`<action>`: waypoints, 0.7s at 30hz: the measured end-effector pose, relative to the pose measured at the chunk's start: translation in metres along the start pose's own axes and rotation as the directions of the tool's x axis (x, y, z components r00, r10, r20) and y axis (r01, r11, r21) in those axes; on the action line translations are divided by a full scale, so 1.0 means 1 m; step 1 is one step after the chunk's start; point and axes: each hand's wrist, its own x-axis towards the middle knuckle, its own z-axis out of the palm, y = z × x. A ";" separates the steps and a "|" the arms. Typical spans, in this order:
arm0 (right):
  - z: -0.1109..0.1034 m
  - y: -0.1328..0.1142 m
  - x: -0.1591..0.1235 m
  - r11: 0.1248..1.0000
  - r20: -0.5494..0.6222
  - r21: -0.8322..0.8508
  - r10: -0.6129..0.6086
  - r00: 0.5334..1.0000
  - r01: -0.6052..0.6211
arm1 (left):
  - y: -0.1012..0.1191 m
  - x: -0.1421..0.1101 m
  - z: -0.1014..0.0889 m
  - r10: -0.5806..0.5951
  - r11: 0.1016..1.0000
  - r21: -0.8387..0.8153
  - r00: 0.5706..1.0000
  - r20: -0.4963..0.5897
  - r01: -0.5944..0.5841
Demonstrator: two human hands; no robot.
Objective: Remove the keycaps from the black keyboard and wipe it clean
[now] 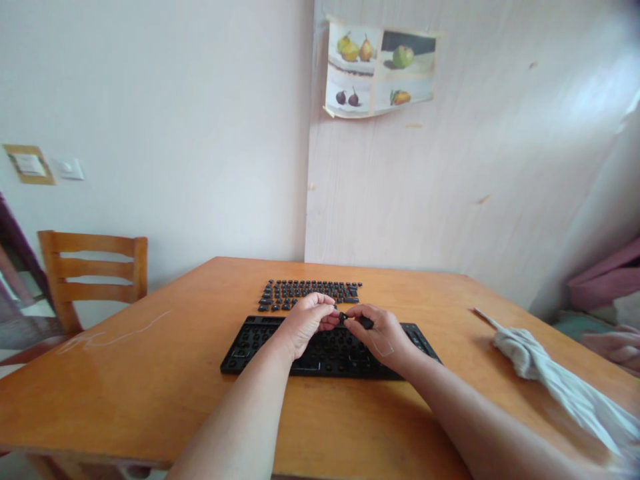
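Over the stripped black plastic keyboard frame [327, 350] on the orange wooden bench [150, 373], our left hand [303, 323] and right hand [383, 333] meet, both pinching a small black keycap [343, 317] between fingertips. We judge the tiny piece could slip and drop among the open switch sockets if the grip loosens. Rows of loose black keycaps [310, 293] lie just behind; a folded pale umbrella [550, 373] rests well to the right, a wooden slat-back chair [90, 273] at left.
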 end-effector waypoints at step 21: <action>0.003 -0.003 -0.006 0.932 -0.061 -0.331 -0.175 0.983 0.145 | -0.004 -0.001 0.004 0.030 0.996 0.080 0.994 0.109 -0.039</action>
